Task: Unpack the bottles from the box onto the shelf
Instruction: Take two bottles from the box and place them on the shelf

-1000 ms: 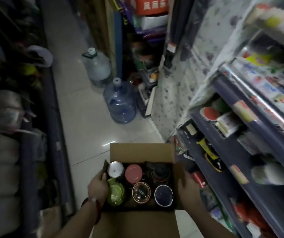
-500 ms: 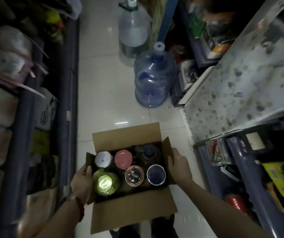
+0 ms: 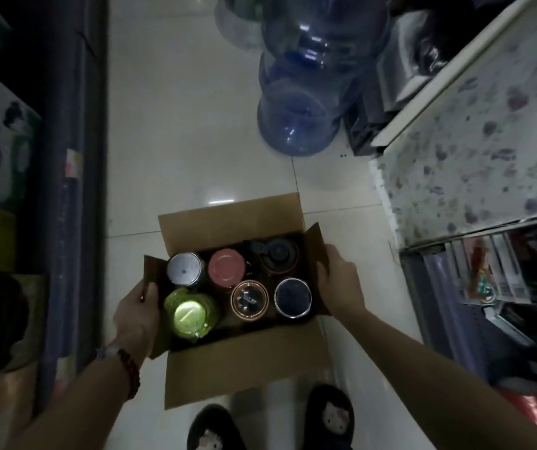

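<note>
Bottles, six of them, stand upright in the open cardboard box (image 3: 247, 362) that we hold between our hands, seen from straight above so that mostly lids show. Our left hand (image 3: 137, 316) grips the box's left side flap, thumb on its inner face, and just beside that hand sits the green bottle (image 3: 192, 315) with its bright lid, with the silver-lidded bottle (image 3: 184, 267) right beyond it. Our right hand (image 3: 338, 284) clasps the right wall of the box, fingers curled over the edge; nearest to it are the dark blue bottle (image 3: 292, 297) and, farther out, the black bottle (image 3: 278, 256) with a flip-type cap. Between the two hands, in the middle of the box, stand the pink-lidded bottle (image 3: 226, 269) and the copper-rimmed bottle (image 3: 249, 299), touching or nearly touching their neighbours. The box's long flaps are folded outward, one toward us and one away. On our left wrist we wear a red beaded bracelet (image 3: 132, 371). Past the box, beyond our right hand, a big blue water jug (image 3: 303, 108) stands on the pale tiled floor (image 3: 179, 141). Off to the outside of our right hand the shelf (image 3: 475, 287) shows, dim and crowded with packets we cannot make out. Below the box we see our dark slippers (image 3: 330, 414).
</note>
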